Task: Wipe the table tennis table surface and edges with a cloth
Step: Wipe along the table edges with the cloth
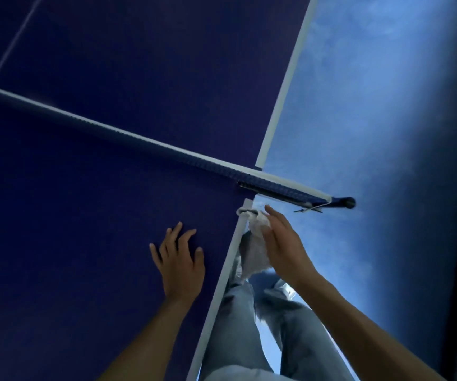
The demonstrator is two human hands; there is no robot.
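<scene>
Jeans [238, 339], head view: pale denim legs at 6 o'clock, just beside the side edge of the table [98, 202].
Left hand [179, 259]: flat on the dark blue top at 7 o'clock of centre; fingers spread wide, holding nothing.
Right hand [282, 243]: at 5 o'clock of centre; fingers straight and close together, pressing the cloth [256, 243] against the table's edge; thumb hidden.
Cloth: white, bunched between the right palm and the white edge line [219, 292]; one corner laps onto the top near the net.
Net [139, 140]: runs from 9 o'clock towards 3 o'clock; its post [345, 202] overhangs the blue floor [372, 105].
</scene>
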